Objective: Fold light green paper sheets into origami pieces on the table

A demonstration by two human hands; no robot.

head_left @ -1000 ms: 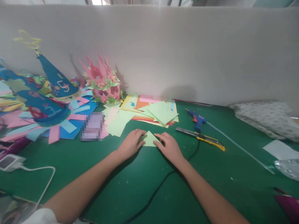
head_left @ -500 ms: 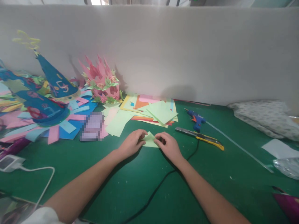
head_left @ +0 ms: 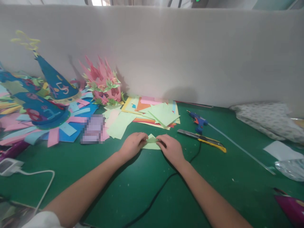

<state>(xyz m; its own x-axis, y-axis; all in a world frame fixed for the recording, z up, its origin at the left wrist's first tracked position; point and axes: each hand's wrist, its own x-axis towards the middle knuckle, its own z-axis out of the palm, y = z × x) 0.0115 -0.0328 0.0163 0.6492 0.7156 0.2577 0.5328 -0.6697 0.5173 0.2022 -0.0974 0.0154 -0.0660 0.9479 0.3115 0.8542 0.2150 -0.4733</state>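
Note:
A small sheet of light green paper (head_left: 151, 145), partly folded with a pointed top, lies on the green table between my hands. My left hand (head_left: 133, 145) pinches its left side, fingers bent and thumb low. On the right side, my right hand (head_left: 171, 148) grips the paper with thumb and forefinger close to the fold. Both sets of fingertips cover the paper's upper side edges. Just beyond them are loose light green sheets (head_left: 122, 124) and a pile of coloured paper (head_left: 163, 114).
To the right lie a yellow utility knife (head_left: 211, 143) with its blade out and a blue glue gun (head_left: 199, 122), whose black cord (head_left: 163, 186) crosses the table. Blue paper cone hats (head_left: 55, 79) and a pink paper crown (head_left: 102, 82) stand at left, behind a blurred-out rectangle (head_left: 93, 128).
My fingers have shifted slightly on the green paper, and its lower part now lies flatter with a crease across it. The view has turned very slightly.

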